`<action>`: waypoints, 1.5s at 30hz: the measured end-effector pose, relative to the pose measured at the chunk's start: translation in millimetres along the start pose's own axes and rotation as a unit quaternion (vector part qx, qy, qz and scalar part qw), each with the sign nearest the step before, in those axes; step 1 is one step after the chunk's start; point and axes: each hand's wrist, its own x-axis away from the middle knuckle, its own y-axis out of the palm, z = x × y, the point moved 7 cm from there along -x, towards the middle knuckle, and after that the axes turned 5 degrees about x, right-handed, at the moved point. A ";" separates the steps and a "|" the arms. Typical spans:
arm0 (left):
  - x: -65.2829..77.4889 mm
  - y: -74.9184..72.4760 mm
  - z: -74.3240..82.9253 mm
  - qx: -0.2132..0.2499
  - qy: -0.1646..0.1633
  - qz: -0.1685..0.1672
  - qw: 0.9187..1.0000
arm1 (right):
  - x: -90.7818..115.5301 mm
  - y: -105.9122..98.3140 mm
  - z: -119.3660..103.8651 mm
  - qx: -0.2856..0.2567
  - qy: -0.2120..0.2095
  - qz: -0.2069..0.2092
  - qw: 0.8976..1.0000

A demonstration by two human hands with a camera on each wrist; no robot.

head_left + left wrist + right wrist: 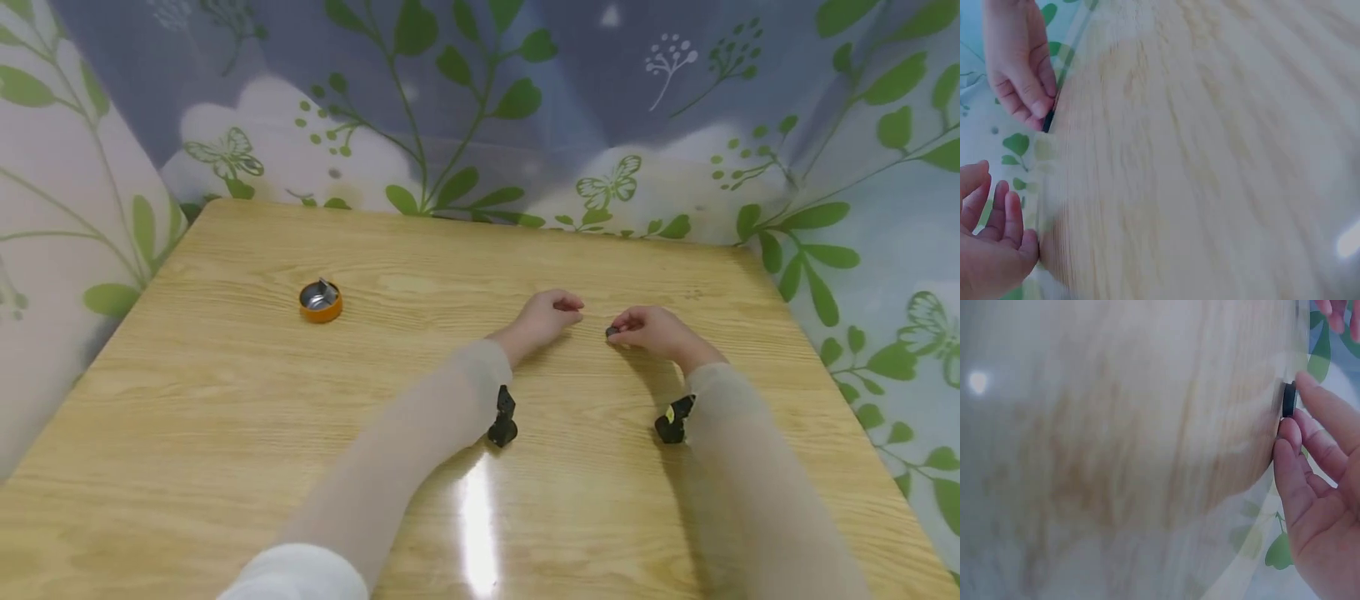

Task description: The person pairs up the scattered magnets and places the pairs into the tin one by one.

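Between the fingertips of my right hand [657,331] is a small dark piece [611,332], pinched close over the wooden table [420,267]. Seen from the right wrist, this black piece [1289,400] looks short and flat-sided, near the thumb and first fingers; its exact kind does not show. To its left, my left hand [545,317] holds nothing, and a short gap separates the two hands. Its fingers are loosely bent in the left wrist view, where the hand [994,250] appears at the lower left.
Farther left on the table stands a small round orange cup [321,314] with a shiny metal inside and a metal piece at its rim. A leaf-patterned curtain [480,108] hangs behind the table and along both sides. Black wrist devices sit on both sleeves.
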 end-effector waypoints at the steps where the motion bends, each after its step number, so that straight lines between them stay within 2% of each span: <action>1: 1.8 -3.2 -0.9 0.002 -0.001 0.002 1.000 | 0.5 -0.4 -1.5 0.000 -0.002 0.001 1.000; 6: 11.3 -24.2 -4.7 0.006 -0.005 0.005 1.000 | 1.5 -0.3 -7.6 -0.007 -0.011 -0.003 1.000; 13: 33.1 -58.7 -5.9 -0.007 -0.003 -0.003 1.000 | 0.7 0.4 -10.1 0.001 -0.024 -0.011 1.000; 18: 46.9 -80.2 -13.8 -0.020 -0.005 -0.002 1.000 | -0.5 -0.5 -9.3 0.010 -0.018 -0.008 1.000; 24: 59.5 -99.1 -26.7 -0.016 -0.018 -0.007 1.000 | 0.7 -1.7 -10.1 0.014 -0.014 -0.007 1.000; 31: 82.0 -122.0 -33.8 -0.006 -0.036 -0.018 0.999 | 2.0 -1.6 -10.5 0.006 -0.017 -0.007 1.000; 41: 115.4 -167.1 -58.8 0.010 -0.056 0.007 0.998 | -3.5 1.5 -3.5 -0.002 -0.017 -0.008 1.000; 45: 129.0 -180.0 -61.5 0.000 -0.065 0.013 0.998 | -1.8 0.8 -2.9 0.000 -0.020 -0.008 1.000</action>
